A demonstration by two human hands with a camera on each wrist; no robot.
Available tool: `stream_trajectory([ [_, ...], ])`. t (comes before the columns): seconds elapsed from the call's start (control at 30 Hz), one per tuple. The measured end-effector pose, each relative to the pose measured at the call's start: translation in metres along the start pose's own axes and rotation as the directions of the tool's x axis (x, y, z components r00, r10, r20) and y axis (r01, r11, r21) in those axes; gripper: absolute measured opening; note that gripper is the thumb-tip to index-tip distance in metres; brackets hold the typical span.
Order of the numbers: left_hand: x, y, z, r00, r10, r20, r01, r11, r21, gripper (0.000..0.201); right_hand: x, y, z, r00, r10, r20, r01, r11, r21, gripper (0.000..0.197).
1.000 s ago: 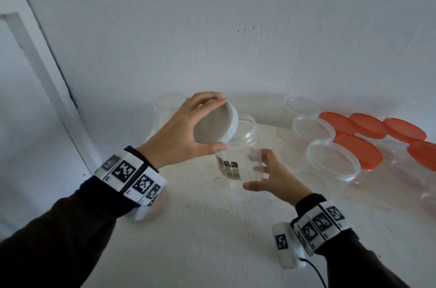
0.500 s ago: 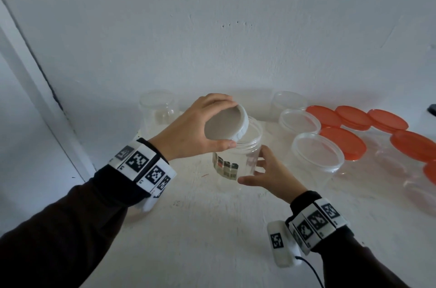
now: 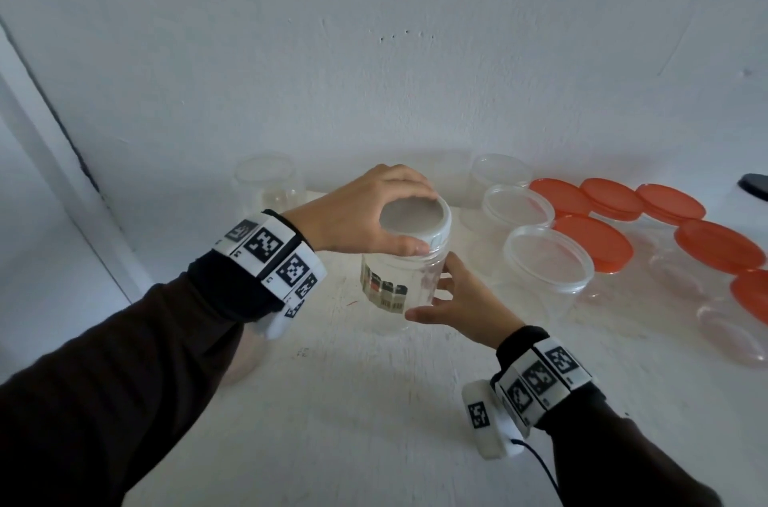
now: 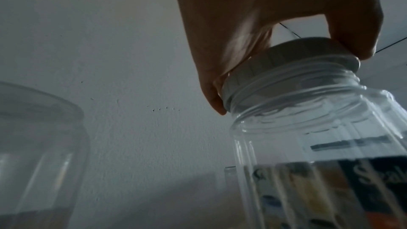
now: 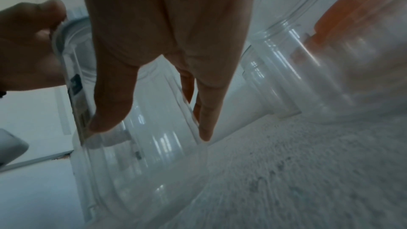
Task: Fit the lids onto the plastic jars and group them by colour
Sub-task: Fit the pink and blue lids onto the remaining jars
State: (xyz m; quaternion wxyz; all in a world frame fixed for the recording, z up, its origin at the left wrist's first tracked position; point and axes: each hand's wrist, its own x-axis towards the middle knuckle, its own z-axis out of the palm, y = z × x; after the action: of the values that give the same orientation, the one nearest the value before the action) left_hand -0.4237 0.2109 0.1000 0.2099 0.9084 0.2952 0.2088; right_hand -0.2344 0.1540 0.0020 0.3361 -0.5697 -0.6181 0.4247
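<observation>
A clear plastic jar with a printed label stands on the white table in the middle of the head view. A white screw lid sits tilted on its threaded neck. My left hand grips the lid from above, thumb on its near rim; the left wrist view shows the lid on the jar, my left hand around it. My right hand holds the jar's side, thumb and fingers round it. In the right wrist view my right hand lies against the jar.
Clear-lidded tubs stand right of the jar, with several orange-lidded jars beyond them to the right edge. An open clear jar stands at the back left against the wall. A door frame runs along the left.
My left hand has brought the white lid down from a steep tilt onto the jar's neck. My right hand has closed round the jar's side. The camera has tipped slightly.
</observation>
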Motion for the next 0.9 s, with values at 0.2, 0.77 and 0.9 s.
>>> stream_trajectory([
  [0.2,0.005,0.001,0.005,0.999,-0.019,0.037,0.018,1.000,0.018,0.062,-0.001,-0.003,0.001,1.000,0.000,-0.005,0.000,1.000,-0.031,0.072],
  [0.77,-0.029,-0.016,0.062,0.935,-0.335,-0.114,0.186,0.740,-0.646,0.116,-0.005,-0.140,-0.053,0.965,-0.079,0.251,0.230,0.714,-0.661,0.080],
  [0.9,-0.028,-0.010,0.065,0.913,-0.336,-0.229,0.107,0.743,-0.661,0.077,0.012,-0.150,-0.038,0.945,0.024,0.325,0.254,0.572,-0.780,0.085],
])
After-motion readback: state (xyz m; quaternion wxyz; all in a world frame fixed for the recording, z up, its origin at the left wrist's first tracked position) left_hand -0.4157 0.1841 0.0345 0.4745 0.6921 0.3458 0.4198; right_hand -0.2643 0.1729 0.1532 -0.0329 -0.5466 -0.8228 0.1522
